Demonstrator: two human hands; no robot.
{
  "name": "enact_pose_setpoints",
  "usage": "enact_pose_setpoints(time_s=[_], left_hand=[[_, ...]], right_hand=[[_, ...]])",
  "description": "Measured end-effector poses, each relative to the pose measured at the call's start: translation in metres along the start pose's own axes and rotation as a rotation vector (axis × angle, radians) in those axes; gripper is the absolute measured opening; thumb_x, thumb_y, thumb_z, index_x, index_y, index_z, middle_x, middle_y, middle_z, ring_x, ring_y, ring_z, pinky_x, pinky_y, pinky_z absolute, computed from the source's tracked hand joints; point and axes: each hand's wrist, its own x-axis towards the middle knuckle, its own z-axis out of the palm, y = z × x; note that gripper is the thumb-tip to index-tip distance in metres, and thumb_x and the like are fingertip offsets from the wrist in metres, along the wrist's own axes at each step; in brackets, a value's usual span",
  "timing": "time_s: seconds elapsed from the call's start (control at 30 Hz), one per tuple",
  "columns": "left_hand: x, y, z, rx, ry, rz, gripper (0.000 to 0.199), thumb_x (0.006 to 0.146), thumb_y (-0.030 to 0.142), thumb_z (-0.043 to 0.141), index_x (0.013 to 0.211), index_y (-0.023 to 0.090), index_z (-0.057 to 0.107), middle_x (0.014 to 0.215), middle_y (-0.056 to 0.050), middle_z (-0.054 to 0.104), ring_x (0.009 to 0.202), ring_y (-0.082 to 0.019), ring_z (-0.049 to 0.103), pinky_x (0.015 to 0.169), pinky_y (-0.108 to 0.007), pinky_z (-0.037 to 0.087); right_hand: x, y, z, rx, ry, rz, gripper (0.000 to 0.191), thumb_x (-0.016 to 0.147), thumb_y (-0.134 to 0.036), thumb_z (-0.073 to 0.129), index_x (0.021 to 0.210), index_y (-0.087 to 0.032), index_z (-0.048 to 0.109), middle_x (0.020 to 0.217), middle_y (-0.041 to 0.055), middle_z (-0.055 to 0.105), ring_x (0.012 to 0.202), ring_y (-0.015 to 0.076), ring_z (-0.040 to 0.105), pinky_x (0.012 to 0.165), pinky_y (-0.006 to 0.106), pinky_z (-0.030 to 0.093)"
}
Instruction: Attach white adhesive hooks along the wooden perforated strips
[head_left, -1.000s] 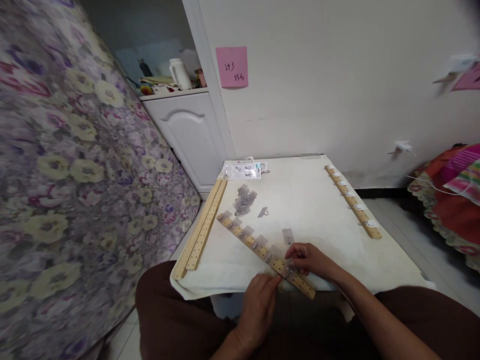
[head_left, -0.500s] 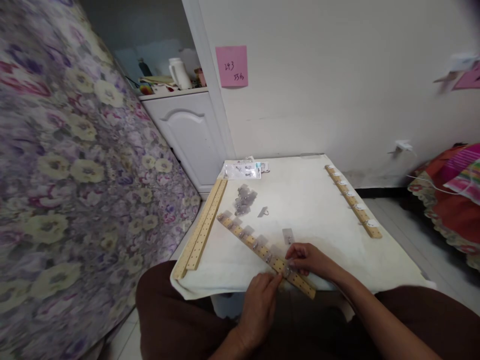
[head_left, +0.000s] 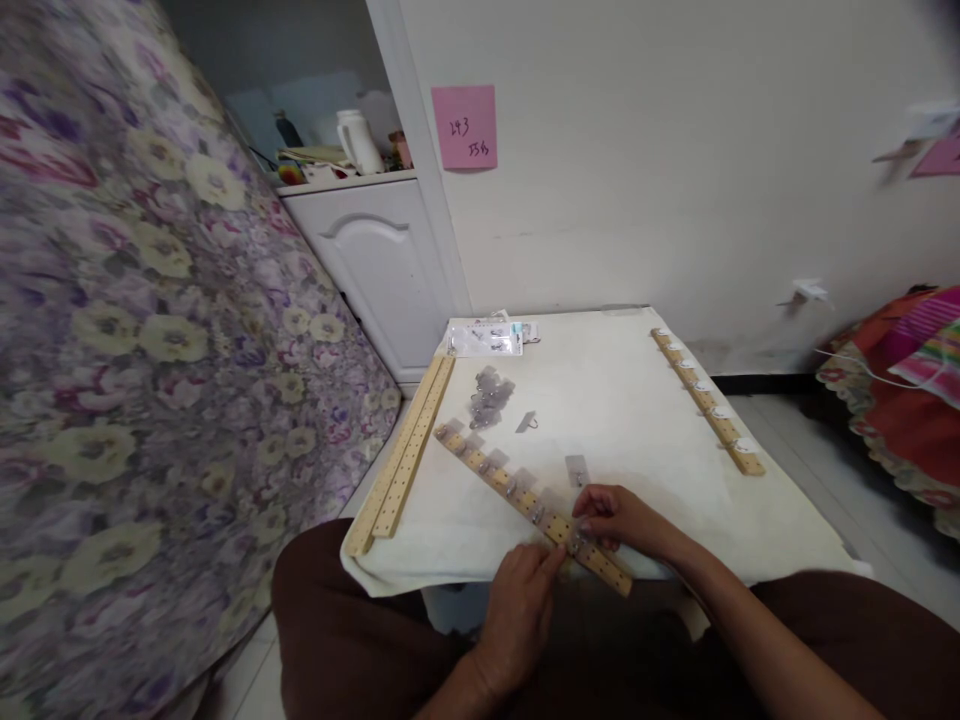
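Note:
A narrow wooden strip with holes (head_left: 613, 574) lies slantwise on the table, its near end jutting past the front edge. Several clear tabs with small metal fittings sit along it. My left hand (head_left: 519, 603) grips the strip's near side, thumb and fingers against it. On the other side, my right hand (head_left: 621, 518) has its fingers closed in a pinch on a clear tab with a metal fitting (head_left: 577, 542) at the strip; the fingers partly hide it. Just beyond that hand lies a loose clear tab (head_left: 576, 468). Another loose tab (head_left: 526, 422) rests farther back.
A pile of clear tabs (head_left: 489, 396) lies left of centre, with a clear printed package (head_left: 486, 340) behind. Two bare wooden strips (head_left: 403, 470) line the left edge. A strip with white-looking tabs (head_left: 705, 402) lies along the right. White cloth (head_left: 600, 390) covers the table.

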Motion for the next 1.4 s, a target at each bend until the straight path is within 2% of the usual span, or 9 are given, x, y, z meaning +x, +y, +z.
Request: enact_pose_setpoints(time_s=[0.43,0.73,1.0,1.4], left_hand=[[0.0004,0.0011,-0.0002,0.052,-0.024,0.002,0.062,0.078,-0.001,0.037,0.135,0.023,0.041,0.095,-0.008,0.056,0.086,-0.022,0.049,0.074,-0.038,0.047],[0.0011,0.0018,-0.0008,0.071,-0.032,-0.009,0.051,0.083,0.005,0.038,0.131,0.021,0.046,0.094,-0.008,0.057,0.085,-0.022,0.050,0.073,-0.038,0.048],[0.0004,0.0002,0.0011,0.049,-0.009,0.011,0.055,0.081,0.002,0.039,0.132,0.022,0.044,0.096,-0.008,0.057,0.086,-0.021,0.050,0.073,-0.038,0.047],[0.0020,-0.0011,0.0024,0.137,-0.009,0.040,0.045,0.086,0.007,0.039,0.129,0.020,0.046,0.093,-0.008,0.058,0.083,-0.020,0.051,0.070,-0.035,0.047]], right_hand=[[-0.0016,-0.0038,0.0003,-0.038,-0.001,0.010,0.017,0.070,-0.019,0.062,0.085,-0.016,0.056,0.066,-0.0048,0.059,0.044,0.0051,0.048,0.043,0.018,0.037],[-0.0012,-0.0026,0.0019,-0.068,0.008,-0.010,0.016,0.071,-0.019,0.061,0.085,-0.016,0.056,0.066,-0.0036,0.059,0.046,0.0059,0.048,0.044,0.019,0.038],[-0.0004,-0.0010,0.0022,-0.069,0.017,-0.023,0.014,0.071,-0.017,0.058,0.085,-0.017,0.055,0.065,-0.0052,0.056,0.046,0.0056,0.047,0.043,0.018,0.037],[-0.0012,-0.0010,0.0032,-0.146,0.041,-0.040,0.015,0.070,-0.018,0.061,0.084,-0.016,0.057,0.066,-0.0039,0.055,0.052,0.0077,0.049,0.046,0.019,0.037]])
